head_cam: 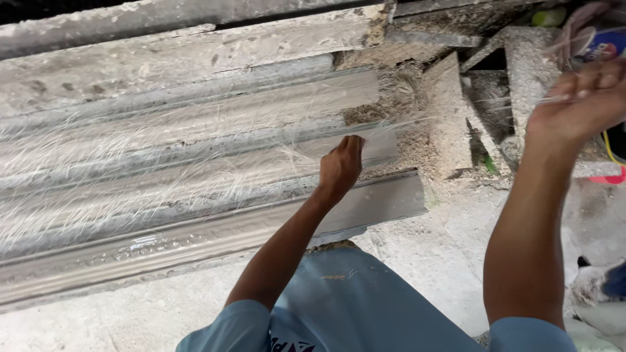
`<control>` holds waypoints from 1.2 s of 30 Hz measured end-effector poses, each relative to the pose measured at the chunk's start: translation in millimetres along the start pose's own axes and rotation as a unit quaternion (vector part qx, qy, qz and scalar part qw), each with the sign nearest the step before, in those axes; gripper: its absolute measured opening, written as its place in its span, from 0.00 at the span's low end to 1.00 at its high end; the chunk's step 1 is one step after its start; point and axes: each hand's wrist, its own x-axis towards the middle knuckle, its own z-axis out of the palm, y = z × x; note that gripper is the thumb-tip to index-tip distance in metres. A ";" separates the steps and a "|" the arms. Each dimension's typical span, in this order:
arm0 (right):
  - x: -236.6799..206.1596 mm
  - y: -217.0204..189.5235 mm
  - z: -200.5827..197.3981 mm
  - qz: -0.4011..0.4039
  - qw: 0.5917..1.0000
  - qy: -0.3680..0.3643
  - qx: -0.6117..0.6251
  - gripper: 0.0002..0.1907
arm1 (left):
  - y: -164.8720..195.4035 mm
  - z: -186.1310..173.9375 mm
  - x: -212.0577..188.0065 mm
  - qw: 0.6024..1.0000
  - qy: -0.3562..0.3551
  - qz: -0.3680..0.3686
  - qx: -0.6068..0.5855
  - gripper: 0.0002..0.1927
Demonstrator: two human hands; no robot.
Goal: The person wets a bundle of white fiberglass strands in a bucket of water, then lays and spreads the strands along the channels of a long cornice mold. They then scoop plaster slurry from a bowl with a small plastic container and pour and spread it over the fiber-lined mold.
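Left hand (340, 166) reached out over the long grey moulded strip (195, 215), fingers pinched together on a thin strand of pale fibre (385, 127) above the strip's right end. Right hand (580, 98) was raised well to the right of that strip, blurred, fingers curled and apparently closed on the other end of the same strand, though the blur left the grip hard to judge. Stretched between the two hands, the strand ran above the strip's end and over the crumbly debris (417, 140) just beyond it.

Lay spread across the strip's ridges and grooves: a loose mat of white glassy fibres (98, 176), thickest toward the strip's left part, thinner near the left hand. Stood beyond the strip's right end, among the debris: a rough plaster-crusted block (450, 124), tilted. Farther right of the strip, near the raised hand, showed a small round container with a blue label (603, 44). Below the strip, nearer the wearer, spread a dusty pale floor (443, 254), and pale blue sleeves and shirt (345, 300) filled the lower edge.
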 end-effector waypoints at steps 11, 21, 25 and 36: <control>-97.0 -8.9 18.0 0.066 0.992 0.085 -0.065 0.15 | -41.3 2.0 -8.0 0.965 -0.107 -0.120 0.206 0.11; -250.8 105.6 137.9 0.327 0.940 0.097 -0.007 0.18 | 46.1 -47.6 -36.9 0.989 0.001 -0.012 -0.145 0.17; -263.5 112.7 157.7 0.360 0.929 0.042 0.071 0.15 | 33.5 -51.4 -54.4 0.989 0.062 0.020 -0.136 0.09; -118.0 69.2 93.8 0.138 0.988 -0.075 0.015 0.21 | -132.3 -115.9 -82.1 0.955 -0.047 -0.182 0.228 0.10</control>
